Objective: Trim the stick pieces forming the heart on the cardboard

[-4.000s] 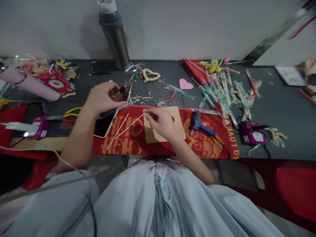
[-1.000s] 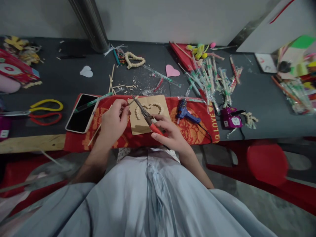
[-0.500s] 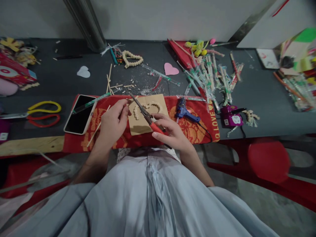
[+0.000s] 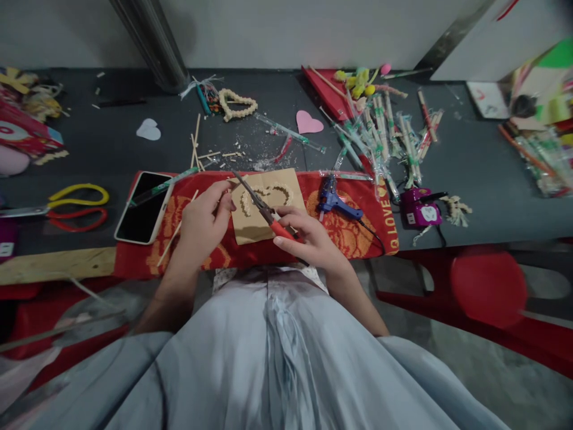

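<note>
My right hand grips red-handled pliers, whose jaws point up-left over a tan card. The card bears a heart outline of small wood pieces and lies on a red patterned cloth. My left hand is closed on a thin wooden stick, its fingertips close to the jaws of the pliers, at the card's left edge.
A phone lies left on the cloth, a blue glue gun right. Further off are yellow and red scissors, a finished wooden heart, pink and white paper hearts, wrapped sticks, a purple device and a red stool.
Four seconds ago my left hand held the pliers at the back and my right hand touched the card. Now the right hand has the pliers and the left the stick; the last second shows little movement.
</note>
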A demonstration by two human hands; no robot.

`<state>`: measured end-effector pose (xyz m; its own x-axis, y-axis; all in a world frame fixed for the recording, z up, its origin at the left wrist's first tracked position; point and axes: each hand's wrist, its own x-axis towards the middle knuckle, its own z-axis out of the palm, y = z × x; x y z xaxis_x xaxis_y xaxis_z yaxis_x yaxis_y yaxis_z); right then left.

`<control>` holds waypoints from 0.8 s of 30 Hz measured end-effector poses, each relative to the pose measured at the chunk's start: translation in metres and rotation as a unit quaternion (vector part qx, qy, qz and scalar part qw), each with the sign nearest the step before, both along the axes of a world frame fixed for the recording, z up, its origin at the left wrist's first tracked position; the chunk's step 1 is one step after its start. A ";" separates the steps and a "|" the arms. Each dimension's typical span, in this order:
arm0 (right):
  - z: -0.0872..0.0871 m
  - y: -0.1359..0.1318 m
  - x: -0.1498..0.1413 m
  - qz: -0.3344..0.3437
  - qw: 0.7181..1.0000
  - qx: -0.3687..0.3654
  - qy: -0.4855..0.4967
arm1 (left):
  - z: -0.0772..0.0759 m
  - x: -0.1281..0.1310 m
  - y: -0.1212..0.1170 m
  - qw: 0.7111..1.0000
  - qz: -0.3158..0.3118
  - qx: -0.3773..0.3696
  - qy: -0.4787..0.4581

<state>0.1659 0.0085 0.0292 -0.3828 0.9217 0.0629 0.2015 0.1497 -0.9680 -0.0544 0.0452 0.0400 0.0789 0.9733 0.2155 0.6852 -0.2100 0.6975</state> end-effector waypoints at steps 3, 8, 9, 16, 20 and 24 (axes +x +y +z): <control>-0.008 -0.001 -0.003 -0.007 0.999 -0.038 0.036 | -0.004 -0.001 0.002 1.000 0.006 -0.010 -0.023; -0.019 -0.005 -0.008 -0.017 0.993 -0.087 0.081 | -0.010 -0.003 0.002 0.996 0.006 -0.027 -0.089; -0.019 -0.006 -0.008 -0.012 0.993 -0.090 0.072 | -0.010 -0.002 0.002 0.995 0.001 -0.033 -0.098; -0.016 -0.013 -0.010 0.009 0.997 -0.073 0.004 | -0.007 -0.003 -0.004 0.993 -0.005 -0.045 -0.104; -0.018 -0.014 -0.011 -0.022 0.995 -0.091 -0.019 | -0.007 -0.007 -0.004 0.994 -0.007 -0.057 -0.090; -0.016 -0.015 -0.014 -0.026 0.996 -0.074 -0.040 | -0.004 -0.006 -0.004 0.993 -0.011 -0.055 -0.101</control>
<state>0.1520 -0.0062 0.0127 -0.3317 0.9376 -0.1042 0.2830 -0.0065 -0.9591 -0.0603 0.0412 0.0356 0.0666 0.9903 0.1221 0.5249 -0.1389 0.8398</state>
